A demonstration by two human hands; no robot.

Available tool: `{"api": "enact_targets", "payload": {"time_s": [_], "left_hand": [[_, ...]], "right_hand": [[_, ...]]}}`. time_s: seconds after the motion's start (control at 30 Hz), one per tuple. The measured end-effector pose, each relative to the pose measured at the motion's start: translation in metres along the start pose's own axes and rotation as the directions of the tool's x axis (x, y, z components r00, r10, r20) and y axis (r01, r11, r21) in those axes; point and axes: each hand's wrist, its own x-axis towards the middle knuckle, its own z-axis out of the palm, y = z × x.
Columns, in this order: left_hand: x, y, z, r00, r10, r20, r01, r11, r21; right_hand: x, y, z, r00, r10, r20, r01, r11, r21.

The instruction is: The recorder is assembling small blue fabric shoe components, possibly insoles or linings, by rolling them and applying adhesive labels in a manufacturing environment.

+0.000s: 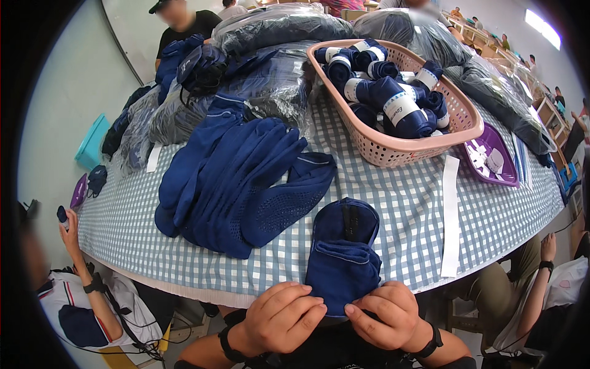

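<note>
At the table's near edge lies a folded navy sock [344, 270], its far end showing a dark patch inside. My left hand [284, 317] is closed on its near left corner, thumb and fingers pinched together. The near right corner is held by my right hand [387, 315] in a similar pinch. Just beyond and to the left, a heap of loose navy socks [230, 178] is spread flat, with small grip dots on some soles. A long white paper strip [451, 215] rests to the right of the folded sock.
A pink basket [393, 144] holds several rolled navy socks with paper bands. Right of it sits a purple tray [513, 172] with small white pieces. Plastic-wrapped bundles [276, 24] line the far side of the checked tablecloth [393, 190]. Other people sit at left and right.
</note>
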Motion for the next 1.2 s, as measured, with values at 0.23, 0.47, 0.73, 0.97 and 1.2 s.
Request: {"api": "enact_targets", "payload": {"time_s": [0.23,0.47,0.73,0.97,1.2], "left_hand": [[0.013,0.001,0.000,0.977,-0.201,0.068,0.207,0.974,-0.095],[0.022,0.001,0.002,0.923,-0.363,0.129,0.380,0.913,-0.148],[0.033,-0.005,-0.001,0.867,-0.450,0.214,0.483,0.864,-0.141],[0.038,-0.008,-0.008,0.832,-0.464,0.304,0.519,0.844,-0.133],[0.044,-0.007,-0.012,0.786,-0.472,0.399,0.553,0.826,-0.113]], "right_hand": [[0.006,-0.001,0.005,0.992,0.124,-0.012,-0.125,0.987,-0.106],[0.013,-0.011,0.010,0.960,0.281,-0.009,-0.274,0.930,-0.246],[0.017,-0.012,0.011,0.900,0.435,-0.024,-0.424,0.861,-0.281],[0.021,-0.014,0.012,0.876,0.482,-0.025,-0.468,0.837,-0.284],[0.021,-0.014,0.008,0.863,0.504,0.020,-0.472,0.820,-0.323]]}}
